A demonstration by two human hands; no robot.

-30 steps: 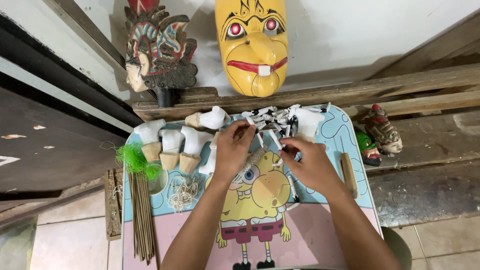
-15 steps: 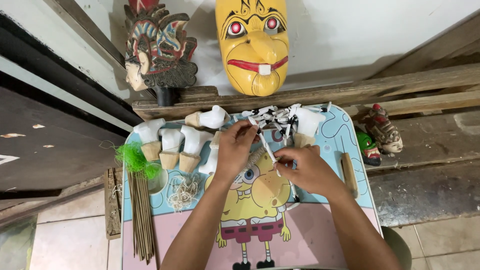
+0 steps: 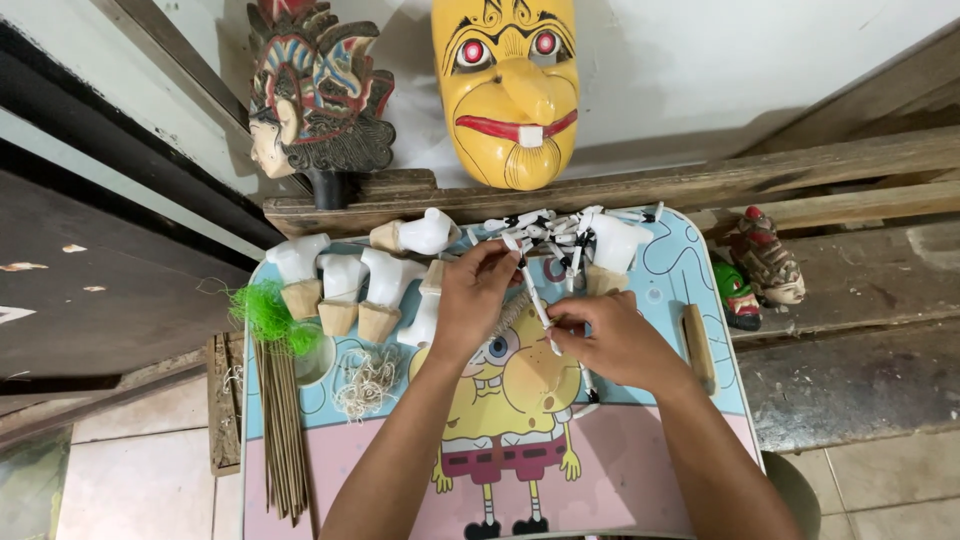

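My left hand [image 3: 474, 296] and my right hand [image 3: 610, 338] pinch the two ends of a thin white stick with black bands [image 3: 536, 304], held slanted above a small cartoon-printed table [image 3: 670, 290]. Just beyond my hands lies a pile of similar white and black sticks [image 3: 560, 228]. Several white carved pieces with bare wooden bases [image 3: 345, 282] stand and lie along the far left of the table.
A bundle of thin bamboo sticks [image 3: 280, 430], green fibre [image 3: 268, 310] and a tangle of pale string [image 3: 368, 382] sit at the left. A wooden tool [image 3: 698, 345] lies at the right. Two painted masks [image 3: 508, 85] [image 3: 312, 95] lean on the wall; small figurines [image 3: 762, 258] rest on planks.
My right hand slid down and toward me along the banded stick, from the pile's edge to its near end. My left hand stayed holding its far end.
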